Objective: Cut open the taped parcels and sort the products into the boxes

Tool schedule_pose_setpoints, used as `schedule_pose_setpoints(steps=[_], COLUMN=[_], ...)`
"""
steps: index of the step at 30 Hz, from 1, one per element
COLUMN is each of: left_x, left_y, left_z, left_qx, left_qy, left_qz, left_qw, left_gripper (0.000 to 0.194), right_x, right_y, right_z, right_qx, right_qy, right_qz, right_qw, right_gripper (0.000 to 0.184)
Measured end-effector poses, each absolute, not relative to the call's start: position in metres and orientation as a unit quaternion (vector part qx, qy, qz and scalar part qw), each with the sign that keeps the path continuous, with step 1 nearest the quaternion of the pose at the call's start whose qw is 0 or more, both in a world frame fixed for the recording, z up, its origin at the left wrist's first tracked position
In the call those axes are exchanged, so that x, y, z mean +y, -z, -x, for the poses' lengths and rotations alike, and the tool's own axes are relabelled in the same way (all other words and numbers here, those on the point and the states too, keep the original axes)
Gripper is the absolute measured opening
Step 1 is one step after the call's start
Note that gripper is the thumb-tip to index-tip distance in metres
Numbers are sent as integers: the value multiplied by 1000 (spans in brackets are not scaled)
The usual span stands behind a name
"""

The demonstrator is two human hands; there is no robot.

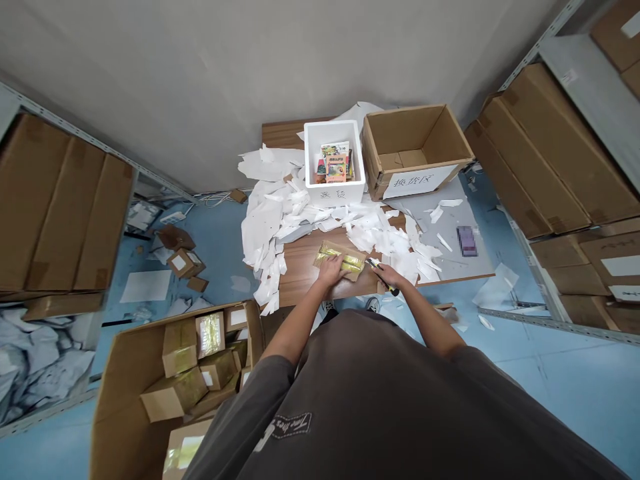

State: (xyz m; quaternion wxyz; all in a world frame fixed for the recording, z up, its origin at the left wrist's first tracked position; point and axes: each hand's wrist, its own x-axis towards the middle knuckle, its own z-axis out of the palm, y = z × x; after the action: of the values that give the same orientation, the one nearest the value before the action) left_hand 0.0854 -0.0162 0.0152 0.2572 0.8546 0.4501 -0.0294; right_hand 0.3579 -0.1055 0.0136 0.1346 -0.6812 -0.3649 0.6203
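Note:
A flat cardboard parcel (356, 261) wrapped in yellowish tape lies on the wooden table (300, 267) close to my body. My left hand (331, 269) grips its near left part, fingers resting over the tape. In my right hand (389, 275) is a utility knife (394, 291) with a black and yellow handle, my fingers wrapped round it. The knife's front end points at the parcel's right end; whether it touches cannot be made out. Torn white paper scraps (377, 227) are strewn just beyond both hands.
A white foam box (334, 193) holding small colourful packets and an open cardboard box (425, 179) with a paper label stand at the back. A phone (467, 241) lies at right. A large carton (125, 373) of taped parcels sits at lower left. Shelves with cartons (550, 160) flank the table.

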Motion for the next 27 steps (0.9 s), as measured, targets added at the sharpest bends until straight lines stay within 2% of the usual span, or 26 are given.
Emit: schedule_pose_setpoints(steps=[3,7,11,14,19,23,27], left_x=[-9,9,25,31,26,11,-3], left_y=[-11,-1,6,5,-1,2,7], left_z=[-92,-102,-103,-99,-93,-92,-92], left_qx=[474,467,441,432,448,470,504], left_qy=[28,45,56,55,53,31,29], left_qz=[-842,-850,-865,-871,-867,-859,-842], left_qw=[257,238,235,229,214,202,192], left_gripper=[83,99,79,72,59,61,72], right_x=[-117,-128,-133,-132,-116,-104,-119], right_y=[-10,-7,-10,-17,-30,-26,-18], right_z=[-343,-329,-325,-321,-305,-292,-323], right_qx=[-315,-297,-410,-485,-547,-563,-458], right_qy=[-620,-599,-510,-460,-367,-326,-319], right_qz=[698,725,744,737,752,760,828], right_qw=[172,168,137,97,25,-3,45], right_gripper=[49,59,37,23,32,43,36])
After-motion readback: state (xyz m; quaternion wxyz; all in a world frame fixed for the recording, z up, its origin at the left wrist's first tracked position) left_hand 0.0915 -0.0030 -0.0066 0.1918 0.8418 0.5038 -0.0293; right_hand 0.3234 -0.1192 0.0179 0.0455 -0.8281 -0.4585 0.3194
